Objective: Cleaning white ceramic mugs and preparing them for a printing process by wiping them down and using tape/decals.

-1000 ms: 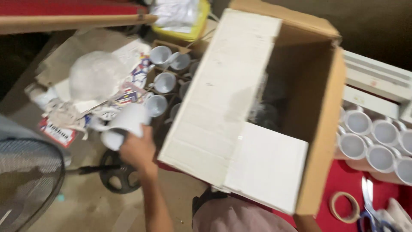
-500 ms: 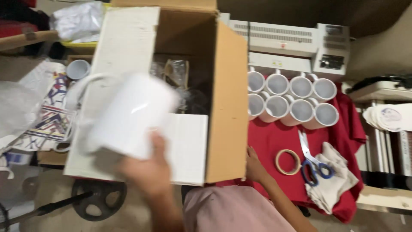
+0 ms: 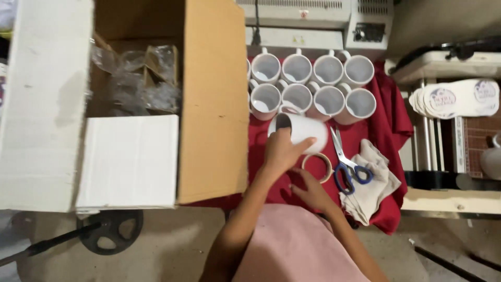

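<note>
While left hand (image 3: 282, 151) grips white mug (image 3: 302, 130) — cardboard box (image 3: 214, 99) beside, red cloth (image 3: 389, 120) beneath.

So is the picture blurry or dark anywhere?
Head view: mostly sharp; the left hand and its mug look slightly soft, the inside of the cardboard box is shadowed, and the corners beyond the red cloth are dim.

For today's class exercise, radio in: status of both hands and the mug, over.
Left hand gripping white mug above red cloth. Right hand touching tape roll. Scissors and eight mugs close by.
</note>
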